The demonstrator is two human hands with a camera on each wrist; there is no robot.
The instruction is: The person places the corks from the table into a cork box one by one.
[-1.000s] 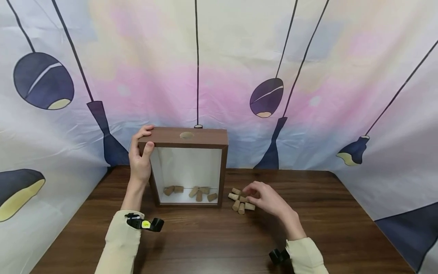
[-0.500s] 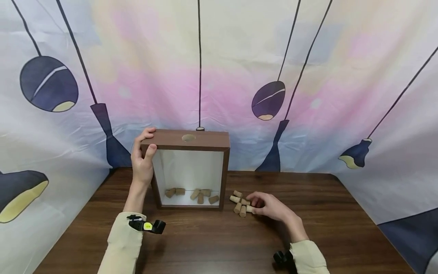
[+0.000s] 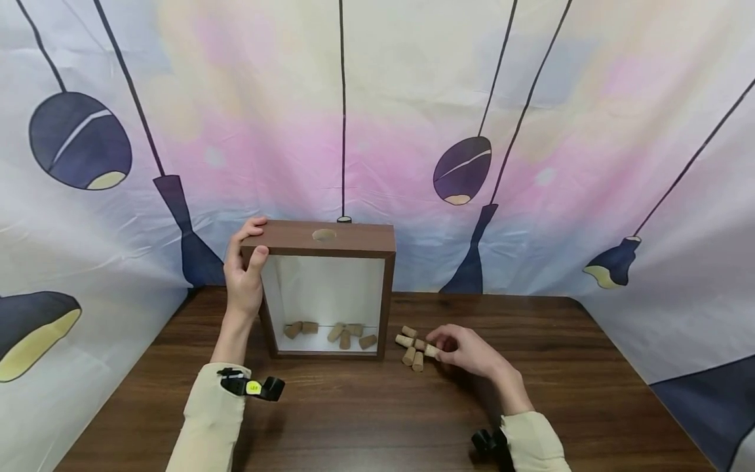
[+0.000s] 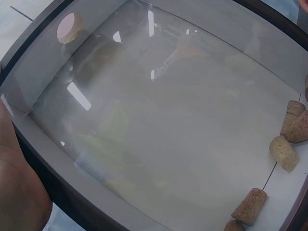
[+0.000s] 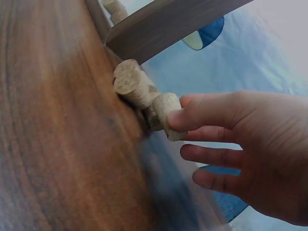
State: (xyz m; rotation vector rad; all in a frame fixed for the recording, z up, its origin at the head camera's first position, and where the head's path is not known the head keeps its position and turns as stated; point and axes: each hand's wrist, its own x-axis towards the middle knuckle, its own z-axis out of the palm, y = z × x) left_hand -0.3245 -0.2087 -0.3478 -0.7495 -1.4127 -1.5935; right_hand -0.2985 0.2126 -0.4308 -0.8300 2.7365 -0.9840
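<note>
A brown wooden box frame (image 3: 388, 295) with a clear front stands upright on the table, a round hole (image 3: 324, 235) in its top. My left hand (image 3: 244, 282) grips its upper left corner, thumb in front and fingers over the top. Several corks (image 3: 345, 339) lie inside along the bottom; the left wrist view shows some of these corks (image 4: 249, 206) up close. To the box's right is a small pile of loose corks (image 3: 408, 356). At the pile's right side my right hand (image 3: 474, 354) pinches one pale cork (image 5: 167, 111) between thumb and forefinger, its other fingers apart from it.
The dark wooden table (image 3: 354, 419) reaches back to a printed cloth (image 3: 389, 131) hanging behind and at both sides. Black wrist cameras (image 3: 272, 389) sit on the cuffs of both sleeves.
My right hand has moved slightly right and down, from above the pile to its right-hand cork, and has pinched it. The left hand stays on the frame.
</note>
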